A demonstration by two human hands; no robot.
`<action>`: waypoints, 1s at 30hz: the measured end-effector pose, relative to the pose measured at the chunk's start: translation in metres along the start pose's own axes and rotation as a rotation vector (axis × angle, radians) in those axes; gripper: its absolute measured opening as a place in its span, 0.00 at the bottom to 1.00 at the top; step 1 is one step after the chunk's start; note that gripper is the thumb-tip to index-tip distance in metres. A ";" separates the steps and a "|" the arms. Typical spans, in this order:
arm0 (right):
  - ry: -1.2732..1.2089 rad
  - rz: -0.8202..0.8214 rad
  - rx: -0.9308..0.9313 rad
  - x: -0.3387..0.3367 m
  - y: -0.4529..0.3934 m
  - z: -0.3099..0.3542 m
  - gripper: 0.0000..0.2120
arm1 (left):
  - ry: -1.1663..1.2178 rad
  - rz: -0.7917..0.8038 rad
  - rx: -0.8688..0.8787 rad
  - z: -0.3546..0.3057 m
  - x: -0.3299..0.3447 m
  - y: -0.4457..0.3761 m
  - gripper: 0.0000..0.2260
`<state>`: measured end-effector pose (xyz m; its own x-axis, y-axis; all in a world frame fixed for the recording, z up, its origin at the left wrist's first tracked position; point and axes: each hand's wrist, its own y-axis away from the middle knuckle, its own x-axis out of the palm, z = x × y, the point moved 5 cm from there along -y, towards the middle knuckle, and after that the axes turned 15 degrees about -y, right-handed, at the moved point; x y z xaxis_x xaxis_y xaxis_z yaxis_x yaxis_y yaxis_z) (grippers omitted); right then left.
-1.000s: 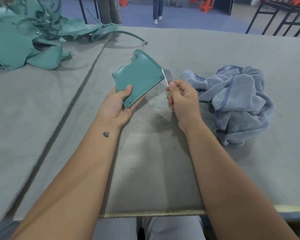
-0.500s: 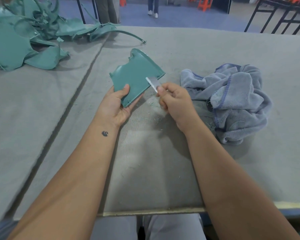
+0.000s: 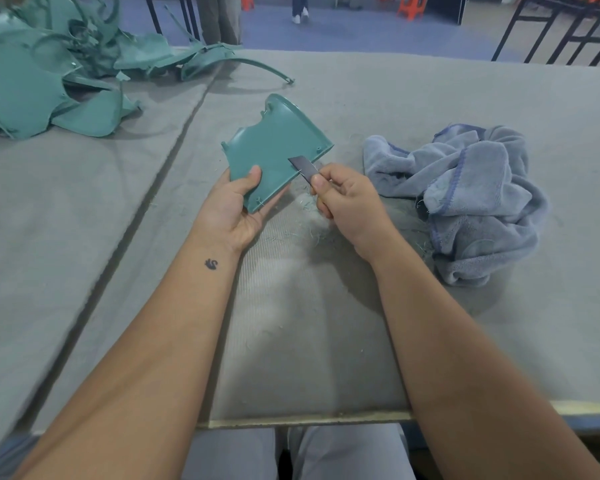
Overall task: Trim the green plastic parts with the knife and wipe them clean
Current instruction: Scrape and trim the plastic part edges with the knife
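Change: a second ago the knife [image 3: 303, 168] blade stood edge-on at the right rim of the green plastic part [image 3: 274, 147]; now its flat face lies over the part's lower right edge, nearer the left hand's thumb.
Change, right hand: the right hand [image 3: 347, 199] has moved left and lower along that edge, toward the near corner.
Change, part: it stays in much the same tilt, its inner face turned to the camera.
Left hand: the left hand [image 3: 236, 206] holds the part from below, thumb pressed on its face near the lower left corner, fingers hidden behind it.
Right hand: curled round the knife handle, thumb on top; only the dark blade shows beyond the fingers.
Task thing: the part is held up above the bench [image 3: 395, 98], between the two hands, left of the cloth.
Shavings: thin green shavings [image 3: 309, 220] lie scattered on the bench under and just beside the right hand.
Cloth: a crumpled grey-blue cloth [image 3: 475, 199] lies on the bench to the right, near the right hand but apart from it.
Pile: more green parts [image 3: 49, 81] are heaped at the far left of the bench, well apart from the hands.
Containers: none can be made out.
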<state>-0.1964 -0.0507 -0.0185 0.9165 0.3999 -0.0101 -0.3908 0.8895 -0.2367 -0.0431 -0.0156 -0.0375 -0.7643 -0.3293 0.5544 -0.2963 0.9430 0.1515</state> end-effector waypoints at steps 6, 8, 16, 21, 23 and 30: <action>0.096 0.159 -0.006 0.012 0.000 -0.003 0.16 | 0.032 0.016 0.020 0.000 0.002 0.000 0.09; 0.025 0.113 -0.004 0.009 0.000 -0.003 0.14 | 0.070 0.010 0.010 0.000 0.002 0.000 0.09; -0.246 -0.133 -0.051 -0.006 0.001 0.006 0.07 | 0.186 0.014 -0.068 0.001 0.003 0.004 0.17; -0.179 0.010 -0.042 0.014 0.003 0.008 0.11 | 0.179 0.034 -0.053 -0.001 0.005 0.006 0.15; -0.178 0.090 0.025 0.021 0.004 0.006 0.20 | 0.167 0.021 -0.049 -0.001 0.004 0.005 0.14; 0.066 0.234 0.003 0.037 0.010 0.003 0.14 | 0.097 0.088 -0.057 -0.001 0.008 0.005 0.09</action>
<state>-0.1666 -0.0263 -0.0183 0.8046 0.5799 -0.1277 -0.5932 0.7751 -0.2175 -0.0506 -0.0131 -0.0315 -0.7262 -0.2417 0.6436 -0.1957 0.9701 0.1436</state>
